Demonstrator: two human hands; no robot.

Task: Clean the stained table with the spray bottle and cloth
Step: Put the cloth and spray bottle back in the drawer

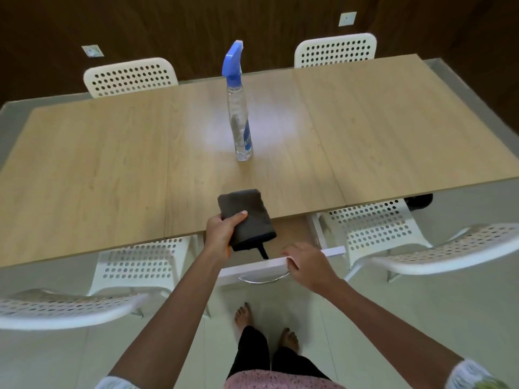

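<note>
Over on the left we have a white chair (132, 77) at the far side of the worktop (112, 169) and another tucked under the near edge. Moving in, our left hand (222, 230) has its grip closed around a folded dark cloth (245, 217), thumb on top, holding it just above the worktop's near edge. Straight ahead of that grip, well beyond it, the bottle (238, 116) stands upright mid-worktop, untouched, on a pale, hazy patch of the surface; we cannot tell if that is spray, stain or glare.

Just right of the cloth, our right hand (307, 266) curls its fingers over the front of an open white drawer (280, 266), with the metal handle below them. Further right, more white chairs.

So where are we? We'd judge this early: cloth in hand, drawer not yet closed, no wiping under way. Left to do: shut the drawer, spray if needed, then work the cloth across that pale patch.
</note>
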